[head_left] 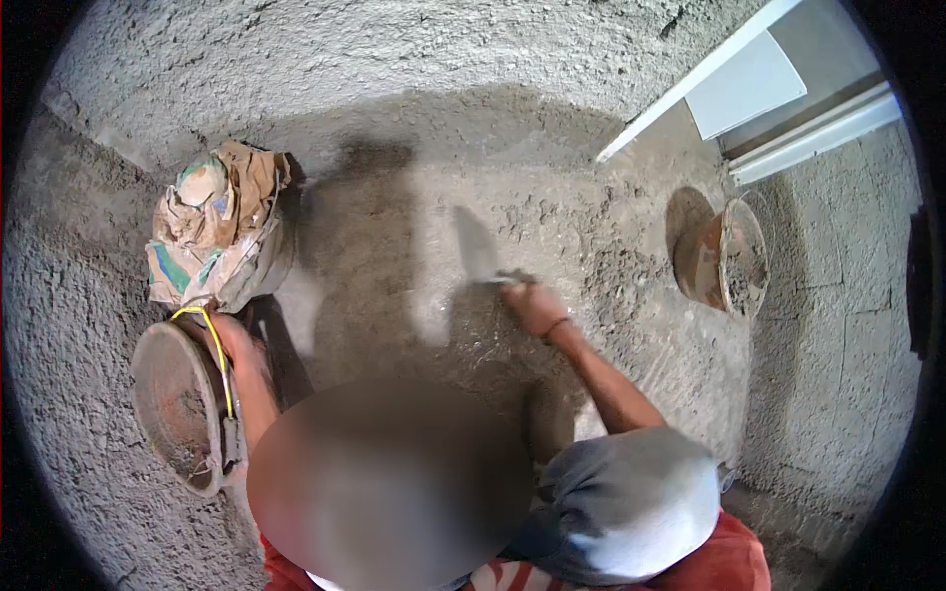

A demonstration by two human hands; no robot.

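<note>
My right hand (537, 308) is closed round the handle of a pointed trowel (475, 246). Its metal blade points away from me, over the rough grey floor. At the left, my left hand (229, 338) is closed at the yellow handle (219, 347) of a mortar-stained bucket (163, 394). The bucket is tipped, its round mouth turned to the left, with reddish and grey residue inside. Part of the left fingers is hidden by the handle and rim. Just beyond this hand stands a bulky crumpled paper sack (222, 231), brown with green marks.
A second dirty bucket (702, 261) stands at the right beside the block wall (838, 266). Rough plaster (325, 49) covers the far wall. A white door-like panel (746, 84) and frame edge are at the far right. Loose crumbs of mortar (621, 261) dot the floor.
</note>
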